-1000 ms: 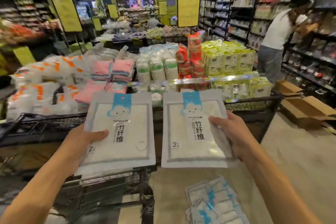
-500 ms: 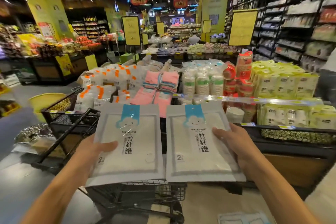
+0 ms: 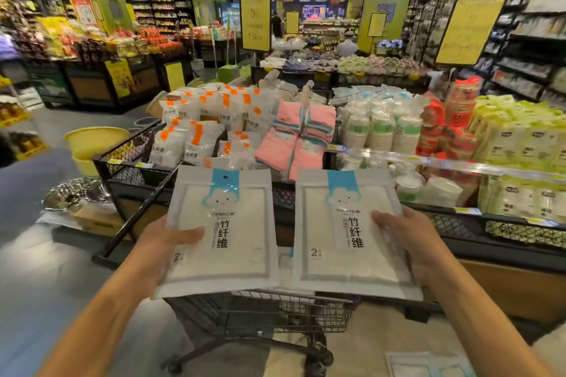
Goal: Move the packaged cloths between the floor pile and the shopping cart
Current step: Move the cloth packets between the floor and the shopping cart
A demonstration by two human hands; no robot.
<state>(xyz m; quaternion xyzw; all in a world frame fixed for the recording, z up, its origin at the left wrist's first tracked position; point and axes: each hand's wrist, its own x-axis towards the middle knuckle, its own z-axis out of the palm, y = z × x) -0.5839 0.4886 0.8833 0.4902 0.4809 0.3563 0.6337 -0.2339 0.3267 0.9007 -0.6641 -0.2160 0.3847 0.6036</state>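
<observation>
Item: two bamboo-fibre cloth packs, flat, label up. Left pack [image 3: 219, 231] clamped in left hand [image 3: 159, 249]; right pack [image 3: 352, 234] clamped in right hand [image 3: 421, 246], thumbs on top. Both directly above shopping cart [image 3: 275, 312], seemingly for dropping in. Floor pile [image 3: 425, 366] right of cart.

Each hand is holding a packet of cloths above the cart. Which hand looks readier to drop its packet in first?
Probably the left hand. Its packet hangs over the shopping cart basket, while the right hand holds its packet nearer the cart's right edge. The difference is slight.
</observation>
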